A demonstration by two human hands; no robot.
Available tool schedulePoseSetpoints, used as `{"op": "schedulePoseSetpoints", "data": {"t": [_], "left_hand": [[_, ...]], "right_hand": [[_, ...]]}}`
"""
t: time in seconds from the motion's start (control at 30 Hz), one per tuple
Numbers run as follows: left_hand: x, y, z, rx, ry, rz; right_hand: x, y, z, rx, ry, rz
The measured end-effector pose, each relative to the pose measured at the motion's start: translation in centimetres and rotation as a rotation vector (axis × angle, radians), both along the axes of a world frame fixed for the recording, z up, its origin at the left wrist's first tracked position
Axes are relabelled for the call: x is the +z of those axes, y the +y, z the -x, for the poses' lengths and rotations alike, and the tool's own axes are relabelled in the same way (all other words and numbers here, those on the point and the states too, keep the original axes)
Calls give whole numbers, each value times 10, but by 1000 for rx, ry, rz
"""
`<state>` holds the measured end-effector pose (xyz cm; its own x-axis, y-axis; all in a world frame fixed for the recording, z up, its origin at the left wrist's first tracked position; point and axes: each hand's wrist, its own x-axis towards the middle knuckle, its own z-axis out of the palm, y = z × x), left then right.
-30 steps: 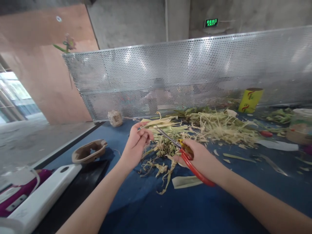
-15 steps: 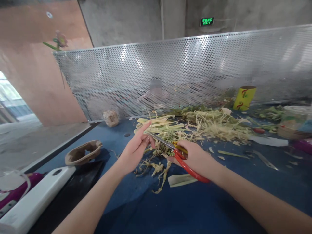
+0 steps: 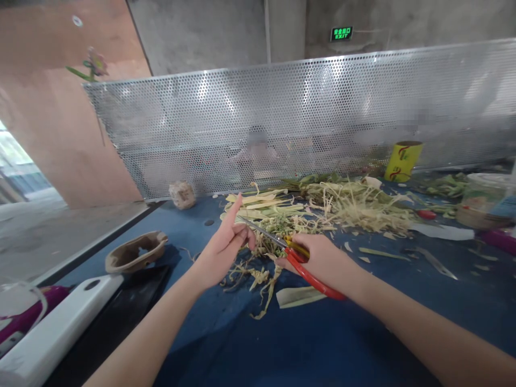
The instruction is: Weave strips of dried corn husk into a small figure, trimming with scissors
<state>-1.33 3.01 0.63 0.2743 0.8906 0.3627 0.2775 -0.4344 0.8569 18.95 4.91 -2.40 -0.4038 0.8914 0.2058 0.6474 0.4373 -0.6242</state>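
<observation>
My right hand (image 3: 322,257) grips a pair of scissors (image 3: 294,260) with red and yellow handles. Their metal blades point up and left, and the tips reach my left hand (image 3: 221,251). On that hand the index finger stretches upward while the other fingers curl in; whatever they pinch, if anything, is too small to make out. Under and behind the blades lie small greenish dried sprigs (image 3: 284,223) and pale yellow leaf strips (image 3: 266,203). Twisted dry strands (image 3: 260,278) trail below the hands, beside a flat pale leaf piece (image 3: 298,297).
A heap of shredded husk-like strips (image 3: 358,209) spreads at back right, near a yellow tube (image 3: 403,161) and a clear tub (image 3: 484,199). To the left are a brown pulp tray (image 3: 137,252) and a white handled board (image 3: 64,328). A perforated metal screen (image 3: 181,123) borders the back.
My left index finger has tilted slightly left and more upright. The scissors and my right hand stay nearly in place; the whole view has shifted slightly.
</observation>
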Motion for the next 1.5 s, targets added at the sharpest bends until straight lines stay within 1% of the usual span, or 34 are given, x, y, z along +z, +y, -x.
{"op": "schedulePoseSetpoints", "data": {"t": [0.13, 0.23, 0.33, 0.43, 0.5, 0.57, 0.7, 0.87, 0.93, 1.07, 1.17, 1.27, 1.5], "left_hand": [[-3, 2, 2, 4, -7, -18], [-5, 3, 4, 7, -34, -33], [-4, 3, 5, 20, -47, -36], [-3, 2, 3, 19, -70, -31], [-1, 2, 2, 43, -78, -32], [1, 2, 2, 105, -70, -42], [4, 5, 6, 238, -12, -37], [6, 6, 7, 304, 139, -85], [6, 5, 7, 319, 173, -102], [7, 4, 7, 303, 190, -146], [7, 3, 7, 326, 218, -164], [8, 2, 6, 352, 241, -162], [8, 1, 6, 364, 306, -168]], "right_hand": [[1, -1, -1, 2, 9, 35], [5, -3, -1, 5, -10, 46], [10, -5, -1, -2, -29, 47], [11, -5, -1, -14, -29, 38], [10, -5, -1, -12, -19, 42], [9, -5, -1, -5, -2, 53], [9, -4, 0, -15, 24, 61], [5, -2, -1, 9, 43, 82], [2, -1, -2, 26, 47, 99], [-1, 1, -4, 41, 46, 94], [-1, 0, -4, 40, 33, 90], [-1, -1, -4, 41, 33, 90], [4, -2, -3, 43, 32, 107]]}}
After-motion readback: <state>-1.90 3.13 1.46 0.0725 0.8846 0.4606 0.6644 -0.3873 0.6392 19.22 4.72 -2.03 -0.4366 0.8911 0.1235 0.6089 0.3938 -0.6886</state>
